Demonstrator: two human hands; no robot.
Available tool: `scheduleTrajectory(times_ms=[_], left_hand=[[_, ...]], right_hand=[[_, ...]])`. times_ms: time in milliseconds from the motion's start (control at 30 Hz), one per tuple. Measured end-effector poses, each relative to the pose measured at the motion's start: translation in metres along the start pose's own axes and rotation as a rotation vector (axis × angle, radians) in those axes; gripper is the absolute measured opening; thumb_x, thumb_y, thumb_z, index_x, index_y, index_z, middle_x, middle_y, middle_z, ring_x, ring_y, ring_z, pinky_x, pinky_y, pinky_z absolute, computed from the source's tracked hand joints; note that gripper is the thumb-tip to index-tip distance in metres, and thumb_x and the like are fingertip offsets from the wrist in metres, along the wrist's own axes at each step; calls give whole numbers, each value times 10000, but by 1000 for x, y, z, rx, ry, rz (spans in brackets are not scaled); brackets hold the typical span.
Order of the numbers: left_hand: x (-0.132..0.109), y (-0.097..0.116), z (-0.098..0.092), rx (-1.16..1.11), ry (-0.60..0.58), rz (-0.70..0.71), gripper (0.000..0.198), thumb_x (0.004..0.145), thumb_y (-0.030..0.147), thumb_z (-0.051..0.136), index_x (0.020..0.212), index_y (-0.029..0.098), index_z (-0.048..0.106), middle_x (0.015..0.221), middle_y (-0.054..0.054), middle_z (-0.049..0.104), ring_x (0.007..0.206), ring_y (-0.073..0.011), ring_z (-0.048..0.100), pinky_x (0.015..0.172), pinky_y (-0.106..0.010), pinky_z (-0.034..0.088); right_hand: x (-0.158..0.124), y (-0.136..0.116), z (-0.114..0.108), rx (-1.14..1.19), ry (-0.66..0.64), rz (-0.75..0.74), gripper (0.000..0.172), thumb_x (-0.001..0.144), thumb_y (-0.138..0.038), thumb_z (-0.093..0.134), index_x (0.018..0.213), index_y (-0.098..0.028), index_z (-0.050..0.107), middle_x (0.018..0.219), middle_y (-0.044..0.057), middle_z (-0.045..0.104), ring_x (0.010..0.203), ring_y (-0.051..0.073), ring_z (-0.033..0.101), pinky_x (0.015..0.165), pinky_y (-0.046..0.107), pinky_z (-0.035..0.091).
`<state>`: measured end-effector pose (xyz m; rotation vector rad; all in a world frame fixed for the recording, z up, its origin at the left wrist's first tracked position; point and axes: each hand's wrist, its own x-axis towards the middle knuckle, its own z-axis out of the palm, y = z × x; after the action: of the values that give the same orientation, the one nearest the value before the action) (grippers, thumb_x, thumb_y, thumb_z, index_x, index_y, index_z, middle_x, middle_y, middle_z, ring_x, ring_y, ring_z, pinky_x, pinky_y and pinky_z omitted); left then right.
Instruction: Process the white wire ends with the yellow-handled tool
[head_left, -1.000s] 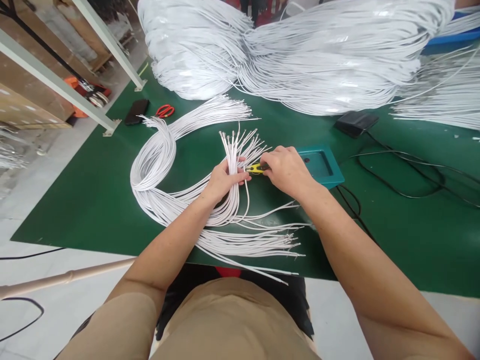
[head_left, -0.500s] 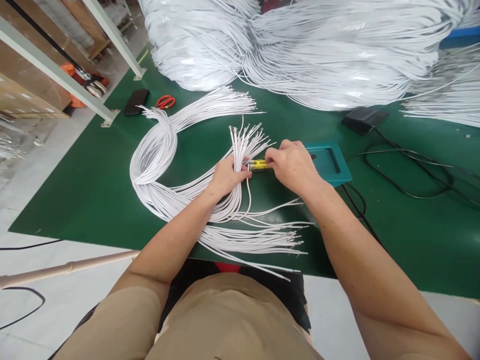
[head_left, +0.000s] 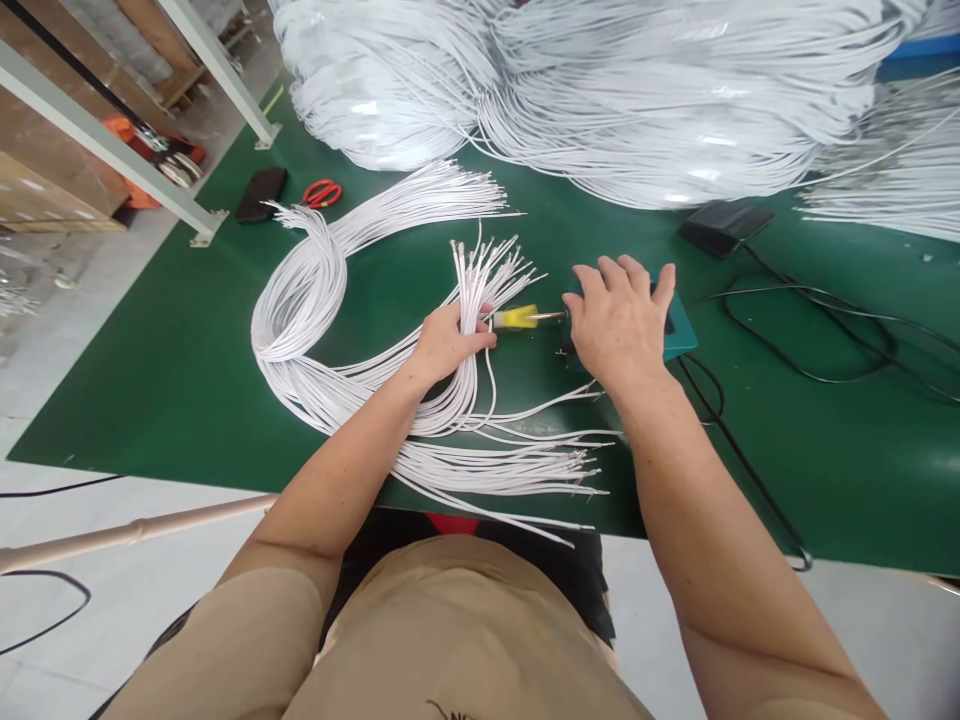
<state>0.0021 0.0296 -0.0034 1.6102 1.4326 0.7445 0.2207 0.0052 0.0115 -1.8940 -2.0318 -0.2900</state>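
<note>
My left hand (head_left: 444, 342) is closed around a bundle of white wires (head_left: 471, 283), whose ends fan out above the fingers. Right beside its fingertips is a yellow piece (head_left: 516, 317) with a thin metal shaft pointing right; its exact kind I cannot make out. My right hand (head_left: 619, 318) is spread over the teal tray-like box (head_left: 681, 330), covering much of it. Whether the palm touches the box is hidden. More white wires (head_left: 510, 468) lie below my left wrist, and a looped bundle (head_left: 289, 310) curves away on the left.
Large heaps of white wire (head_left: 660, 100) fill the back of the green table (head_left: 150, 370). Red-handled scissors (head_left: 322, 194) and a dark flat object (head_left: 262, 194) lie at back left. A black box (head_left: 724, 229) and black cables (head_left: 817, 370) are at the right.
My right hand has let go of the yellow piece, moved right and spread its fingers over the teal box. My left hand keeps its hold on the white wires.
</note>
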Motion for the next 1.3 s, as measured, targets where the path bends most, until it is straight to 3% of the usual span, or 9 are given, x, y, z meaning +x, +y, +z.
scheduleTrajectory(times_ms=[167,233,367,567,700,833,1000,1067,1300], left_hand=[[-6,0,-5,-120,37,19,370,651,268,751,1005,170,704,876,-23,709,824,-190,646,822,-329,458],[-9,0,-6,-235,9,45,452,656,286,772,1085,176,681,849,-7,687,768,-163,642,782,-306,466],[-12,3,-7,-448,-89,74,574,669,288,791,1209,185,624,827,20,643,754,-136,652,800,-287,490],[-13,4,-6,-463,-114,125,538,667,280,817,1167,181,645,817,24,643,735,-118,642,797,-278,499],[-13,3,-5,-495,-124,141,534,667,256,816,1169,186,646,782,30,655,728,-123,665,816,-289,515],[-13,3,-5,-523,-144,95,499,667,235,810,1139,167,660,738,26,665,694,-117,666,723,-249,507],[-13,6,-4,-675,-191,-84,476,638,212,816,1080,101,679,693,6,662,659,-127,672,650,-238,490],[-12,7,-4,-697,-213,-118,477,630,196,818,1072,84,678,689,1,665,660,-126,675,657,-236,493],[-9,3,-2,-567,-105,-101,477,643,210,811,1085,117,658,727,15,674,693,-156,719,659,-243,521]], right_hand=[[-6,-8,-14,131,45,-77,365,995,-288,380,1250,-151,602,1322,171,609,1261,325,495,1081,551,311],[-16,-19,-23,263,1,-199,347,1001,-287,376,1167,-148,647,1190,150,675,1110,279,568,962,432,418],[-38,-45,-34,404,-131,-484,352,1003,-272,386,929,-153,709,901,104,718,849,227,590,789,358,443],[-21,-48,-26,617,-10,-98,254,961,-208,452,1015,-136,689,1005,122,696,895,206,608,777,313,461],[-1,-47,-17,726,-86,-64,160,901,-185,543,942,-169,697,921,65,710,792,173,605,724,291,450],[3,-49,-8,603,-40,-184,179,914,-171,521,803,-164,661,828,58,676,765,175,563,692,298,415],[4,-42,3,279,66,-632,327,986,-138,348,841,-147,641,806,95,614,792,216,481,737,353,377],[4,-39,6,219,83,-712,326,991,-140,343,870,-143,646,807,92,609,794,218,469,730,350,366],[13,-29,3,91,1,-451,194,944,-182,465,975,-134,651,966,115,678,947,260,530,928,404,346]])
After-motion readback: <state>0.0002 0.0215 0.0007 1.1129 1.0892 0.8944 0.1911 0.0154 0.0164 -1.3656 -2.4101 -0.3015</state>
